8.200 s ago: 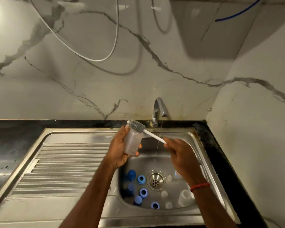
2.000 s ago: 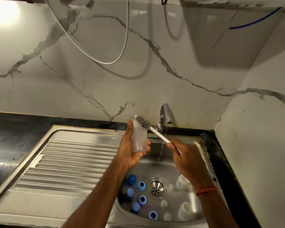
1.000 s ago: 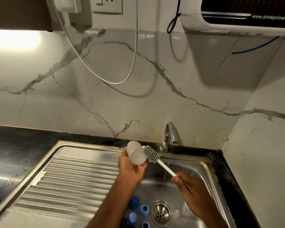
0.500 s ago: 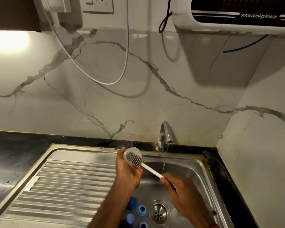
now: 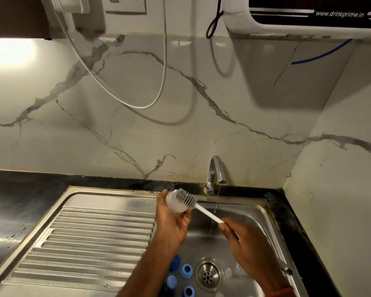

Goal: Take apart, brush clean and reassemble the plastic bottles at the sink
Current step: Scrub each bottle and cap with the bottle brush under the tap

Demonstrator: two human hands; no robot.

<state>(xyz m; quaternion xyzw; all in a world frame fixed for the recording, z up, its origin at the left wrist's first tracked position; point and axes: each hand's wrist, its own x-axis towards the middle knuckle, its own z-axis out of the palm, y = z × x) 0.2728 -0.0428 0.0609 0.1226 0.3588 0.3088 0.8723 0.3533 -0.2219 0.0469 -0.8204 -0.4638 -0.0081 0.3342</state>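
My left hand (image 5: 172,221) grips a small translucent plastic bottle (image 5: 174,205), tilted with its base facing up, above the left rim of the sink basin (image 5: 263,213). My right hand (image 5: 247,247) holds the white handle of a bottle brush (image 5: 208,214). The brush's grey bristle head (image 5: 185,199) lies against the outside of the bottle's base. Several blue caps and rings (image 5: 186,270) lie on the basin floor beside the drain (image 5: 208,273).
A chrome tap (image 5: 215,172) runs a thin stream of water into the basin. The ribbed steel drainboard (image 5: 90,243) spreads to the left, black countertop (image 5: 19,196) beyond it. A white cable (image 5: 137,103) hangs on the marble wall; a water purifier (image 5: 308,16) is mounted top right.
The bottle has been turned from upright to tilted, base up. The brush head has gone from the bottle's top to its base. The camera has tilted upward.
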